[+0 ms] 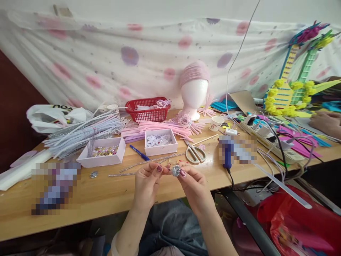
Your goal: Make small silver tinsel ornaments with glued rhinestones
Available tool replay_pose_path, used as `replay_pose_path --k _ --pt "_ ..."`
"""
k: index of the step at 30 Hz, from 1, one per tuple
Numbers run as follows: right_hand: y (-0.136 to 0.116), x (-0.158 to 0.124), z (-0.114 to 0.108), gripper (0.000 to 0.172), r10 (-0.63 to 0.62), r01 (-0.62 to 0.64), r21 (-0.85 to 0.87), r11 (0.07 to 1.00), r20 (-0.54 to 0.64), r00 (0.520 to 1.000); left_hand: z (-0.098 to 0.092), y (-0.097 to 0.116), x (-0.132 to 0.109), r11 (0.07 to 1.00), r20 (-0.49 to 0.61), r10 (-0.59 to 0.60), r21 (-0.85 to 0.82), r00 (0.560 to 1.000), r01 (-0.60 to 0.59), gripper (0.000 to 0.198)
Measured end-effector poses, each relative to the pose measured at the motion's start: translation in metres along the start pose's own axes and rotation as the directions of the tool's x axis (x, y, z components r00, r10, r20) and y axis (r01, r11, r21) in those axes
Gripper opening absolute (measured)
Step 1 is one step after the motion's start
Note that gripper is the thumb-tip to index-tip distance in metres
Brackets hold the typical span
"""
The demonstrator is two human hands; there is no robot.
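My left hand and my right hand meet just above the front edge of the wooden table. Both pinch a small glittery silver coil between thumb and fingertips. A silver glitter pipe cleaner lies on the table right behind my left hand. Scissors with cream handles rest just beyond my right hand. A second small silver coil lies to the left on the wood.
Two white boxes hold beads and small flowers. Behind them are pipe-cleaner bundles, a red basket, a foam head, a blue pen, a power strip with cables. Another person's hand rests far right.
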State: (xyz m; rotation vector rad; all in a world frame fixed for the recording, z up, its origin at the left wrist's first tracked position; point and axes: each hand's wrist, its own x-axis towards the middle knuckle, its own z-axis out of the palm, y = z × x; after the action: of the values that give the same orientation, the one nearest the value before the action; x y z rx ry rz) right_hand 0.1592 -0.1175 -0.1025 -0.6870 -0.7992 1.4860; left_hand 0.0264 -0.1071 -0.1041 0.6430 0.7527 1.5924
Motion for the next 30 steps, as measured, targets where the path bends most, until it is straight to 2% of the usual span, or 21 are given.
replay_pose_path --k 7,10,12,16,17,19,20,24,26,30 --pt "0.008 0.004 0.000 0.016 -0.043 0.042 -0.021 0.999 -0.040 0.998 -0.010 -0.007 0.002 0.995 0.026 -0.073 -0.061 0.997 0.074 0.049" --pt "0.010 0.008 0.001 0.017 -0.016 0.014 -0.028 0.999 -0.046 0.999 -0.015 -0.010 0.001 0.993 -0.019 -0.101 -0.069 0.995 0.099 0.053" --pt "0.013 0.011 0.001 0.019 -0.002 0.000 -0.043 0.999 -0.053 0.999 -0.019 -0.012 0.000 0.996 -0.034 -0.083 -0.018 0.996 0.082 0.054" --pt "0.020 0.015 0.001 0.015 -0.038 0.035 -0.068 0.997 -0.052 0.998 -0.018 -0.015 -0.004 0.987 -0.006 0.031 0.161 1.000 -0.029 0.064" --pt "0.021 0.015 0.001 0.013 -0.055 0.052 -0.074 0.996 -0.042 0.998 -0.015 -0.015 -0.006 0.981 -0.018 0.050 0.191 0.999 -0.046 0.057" --pt "0.025 0.016 0.002 0.008 -0.096 0.093 -0.106 0.990 -0.021 0.995 -0.008 -0.017 -0.008 0.978 -0.063 0.051 0.206 0.997 -0.037 0.030" --pt "0.026 0.016 0.002 0.007 -0.121 0.119 -0.136 0.984 -0.013 0.993 -0.005 -0.018 -0.009 0.981 -0.095 0.044 0.191 0.995 -0.025 0.026" --pt "0.030 0.018 -0.002 0.005 -0.211 0.201 -0.277 0.940 -0.006 0.978 -0.004 -0.029 -0.010 0.992 -0.155 0.022 0.127 0.988 -0.002 0.020" --pt "0.032 0.019 -0.005 0.006 -0.213 0.200 -0.309 0.930 -0.008 0.977 -0.008 -0.034 -0.007 0.995 -0.163 0.003 0.103 0.987 0.014 0.019" --pt "0.040 0.024 -0.006 0.008 -0.208 0.188 -0.352 0.917 -0.022 0.978 -0.014 -0.040 -0.002 0.996 -0.257 -0.046 0.066 0.965 0.066 0.025"
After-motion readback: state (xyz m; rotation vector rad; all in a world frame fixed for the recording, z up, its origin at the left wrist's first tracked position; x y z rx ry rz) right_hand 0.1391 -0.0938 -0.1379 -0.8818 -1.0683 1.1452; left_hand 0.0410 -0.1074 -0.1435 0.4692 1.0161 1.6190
